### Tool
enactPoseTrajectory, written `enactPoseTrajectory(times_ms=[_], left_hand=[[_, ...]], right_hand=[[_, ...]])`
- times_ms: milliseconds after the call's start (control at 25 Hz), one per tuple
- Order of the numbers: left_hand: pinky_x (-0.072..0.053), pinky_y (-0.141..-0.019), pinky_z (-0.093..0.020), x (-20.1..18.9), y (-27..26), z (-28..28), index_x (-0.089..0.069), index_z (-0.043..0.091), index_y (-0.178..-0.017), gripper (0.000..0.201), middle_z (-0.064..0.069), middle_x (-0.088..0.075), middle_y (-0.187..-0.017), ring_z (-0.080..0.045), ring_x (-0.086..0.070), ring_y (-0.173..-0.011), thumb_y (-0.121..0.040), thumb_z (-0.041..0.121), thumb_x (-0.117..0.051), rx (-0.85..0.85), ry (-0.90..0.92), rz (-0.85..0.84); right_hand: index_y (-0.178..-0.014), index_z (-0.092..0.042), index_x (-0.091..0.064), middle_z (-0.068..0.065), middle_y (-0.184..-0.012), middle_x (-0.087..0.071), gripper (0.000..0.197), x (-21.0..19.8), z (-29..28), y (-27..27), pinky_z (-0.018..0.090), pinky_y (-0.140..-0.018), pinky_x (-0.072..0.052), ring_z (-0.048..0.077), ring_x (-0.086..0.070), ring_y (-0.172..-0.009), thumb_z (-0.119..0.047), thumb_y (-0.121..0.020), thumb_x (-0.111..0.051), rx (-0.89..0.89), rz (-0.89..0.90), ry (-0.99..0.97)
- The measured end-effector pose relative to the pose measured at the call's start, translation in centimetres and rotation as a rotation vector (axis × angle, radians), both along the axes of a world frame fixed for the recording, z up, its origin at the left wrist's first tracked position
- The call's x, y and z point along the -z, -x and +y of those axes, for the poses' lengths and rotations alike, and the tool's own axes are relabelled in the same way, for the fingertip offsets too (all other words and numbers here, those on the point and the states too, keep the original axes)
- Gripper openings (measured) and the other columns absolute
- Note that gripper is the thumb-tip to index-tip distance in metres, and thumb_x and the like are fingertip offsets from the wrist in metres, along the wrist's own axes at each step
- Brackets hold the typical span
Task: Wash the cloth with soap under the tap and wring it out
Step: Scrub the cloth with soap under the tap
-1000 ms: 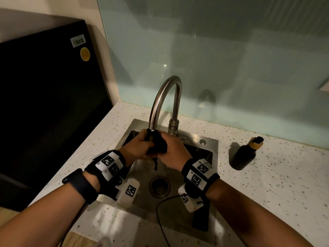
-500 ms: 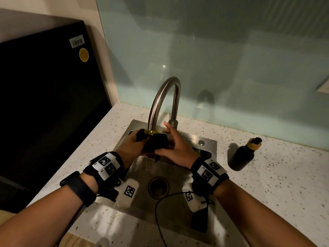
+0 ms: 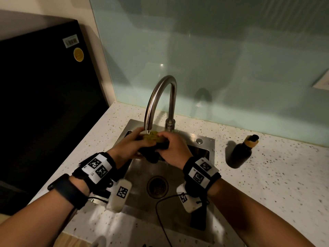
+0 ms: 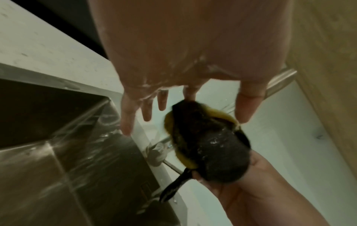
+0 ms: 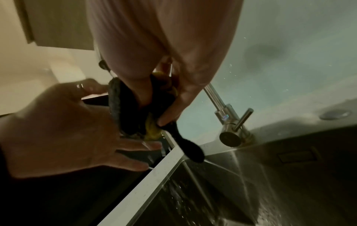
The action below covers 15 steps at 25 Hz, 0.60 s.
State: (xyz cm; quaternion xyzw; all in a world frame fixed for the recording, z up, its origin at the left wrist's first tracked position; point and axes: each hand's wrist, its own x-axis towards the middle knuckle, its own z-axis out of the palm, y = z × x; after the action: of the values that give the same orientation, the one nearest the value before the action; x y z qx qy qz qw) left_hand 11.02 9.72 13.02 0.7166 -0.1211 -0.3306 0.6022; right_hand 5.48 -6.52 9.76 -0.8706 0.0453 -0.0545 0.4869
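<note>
The right hand (image 3: 173, 148) clamps its fingers (image 5: 179, 100) round the yellow-and-dark cloth (image 4: 208, 145) under the tap (image 3: 160, 91); the left hand (image 3: 131, 147), fingers straight, backs it. Rubbing would go best right beneath its spout.

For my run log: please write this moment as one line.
stage: washing | cloth: bunched under tap spout, over sink | right grip: holds cloth | left grip: touches cloth, not curled
</note>
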Motion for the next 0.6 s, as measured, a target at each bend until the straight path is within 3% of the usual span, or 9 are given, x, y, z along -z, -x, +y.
enactPoseTrajectory(times_ms=[80,120,200,240,320,400,480,560,600], left_hand=[[-0.055,-0.067,-0.014,0.0,0.5,-0.7,-0.053,0.018,-0.121,0.033,-0.002,-0.065,-0.105,-0.013,-0.068,-0.087,-0.091,0.021,-0.067,0.035,-0.052,-0.097],[-0.054,-0.065,-0.011,0.2,0.5,-0.9,-0.053,0.013,-0.122,0.031,-0.003,-0.066,-0.103,-0.01,-0.066,-0.085,-0.093,0.021,-0.063,0.016,-0.078,-0.138],[-0.058,-0.076,-0.023,0.6,0.1,-0.9,-0.052,0.007,-0.124,0.033,-0.012,-0.068,-0.107,-0.019,-0.069,-0.091,-0.097,0.024,-0.056,-0.045,-0.034,-0.108],[-0.06,-0.079,-0.03,0.3,0.1,-0.9,-0.054,0.006,-0.121,0.029,-0.014,-0.069,-0.107,-0.021,-0.07,-0.091,-0.099,0.025,-0.052,-0.066,-0.001,-0.082],[-0.059,-0.069,-0.027,0.3,0.3,-1.0,-0.061,0.005,-0.104,0.023,-0.009,-0.071,-0.091,-0.015,-0.072,-0.079,-0.102,0.02,-0.044,-0.057,0.055,-0.086],[-0.056,-0.061,-0.02,0.1,1.1,-1.6,-0.062,0.006,-0.091,0.027,-0.008,-0.068,-0.082,-0.008,-0.07,-0.069,-0.104,0.013,-0.039,-0.018,0.052,-0.128],[-0.052,-0.052,-0.014,-0.1,1.4,-1.9,-0.057,0.006,-0.085,0.028,-0.01,-0.061,-0.077,-0.001,-0.066,-0.056,-0.103,0.004,-0.036,-0.019,0.003,-0.15],[-0.051,-0.048,-0.016,0.1,1.0,-1.7,-0.053,0.0,-0.097,0.017,-0.014,-0.058,-0.082,-0.003,-0.064,-0.053,-0.102,0.005,-0.038,-0.015,-0.015,-0.102],[-0.055,-0.055,-0.022,0.2,0.7,-1.4,-0.05,0.002,-0.11,0.013,-0.018,-0.059,-0.093,-0.008,-0.068,-0.064,-0.101,0.009,-0.044,-0.008,-0.002,-0.035]], right_hand=[[-0.119,-0.02,-0.057,-0.011,-0.107,-0.059,0.049,-0.3,0.7,0.0,0.008,-0.08,-0.05,0.001,-0.056,-0.094,-0.009,-0.078,-0.079,-0.023,-0.038,0.03],[-0.125,-0.022,-0.052,-0.008,-0.114,-0.058,0.059,-0.2,0.7,-0.1,0.009,-0.081,-0.05,0.003,-0.058,-0.098,-0.009,-0.075,-0.082,-0.04,-0.011,-0.028],[-0.141,-0.029,-0.037,-0.003,-0.131,-0.052,0.09,0.0,0.3,-0.2,0.026,-0.095,-0.053,0.013,-0.056,-0.116,-0.013,-0.069,-0.087,-0.102,0.068,-0.208],[-0.147,-0.034,-0.029,-0.001,-0.14,-0.046,0.102,0.2,0.1,-0.2,0.035,-0.103,-0.049,0.017,-0.051,-0.125,-0.019,-0.066,-0.089,-0.13,0.091,-0.205],[-0.152,-0.035,-0.02,-0.001,-0.149,-0.037,0.114,0.3,0.2,-0.4,0.038,-0.111,-0.039,0.017,-0.039,-0.134,-0.035,-0.062,-0.09,-0.166,0.128,-0.046],[-0.149,-0.027,-0.03,0.0,-0.143,-0.046,0.098,0.4,1.0,-0.5,0.036,-0.11,-0.041,0.016,-0.044,-0.131,-0.03,-0.069,-0.086,-0.135,0.102,0.039],[-0.133,-0.019,-0.051,-0.002,-0.123,-0.06,0.063,0.6,1.6,-0.6,0.032,-0.1,-0.05,0.014,-0.058,-0.114,-0.017,-0.076,-0.079,-0.086,-0.009,0.074],[-0.115,-0.015,-0.06,-0.008,-0.1,-0.063,0.038,0.8,1.5,-0.5,0.018,-0.084,-0.051,0.003,-0.06,-0.089,-0.008,-0.079,-0.073,-0.061,-0.096,0.113],[-0.107,-0.014,-0.062,-0.011,-0.092,-0.06,0.031,0.6,1.3,-0.3,0.012,-0.077,-0.047,-0.002,-0.057,-0.081,-0.005,-0.08,-0.072,-0.053,-0.119,0.128]])
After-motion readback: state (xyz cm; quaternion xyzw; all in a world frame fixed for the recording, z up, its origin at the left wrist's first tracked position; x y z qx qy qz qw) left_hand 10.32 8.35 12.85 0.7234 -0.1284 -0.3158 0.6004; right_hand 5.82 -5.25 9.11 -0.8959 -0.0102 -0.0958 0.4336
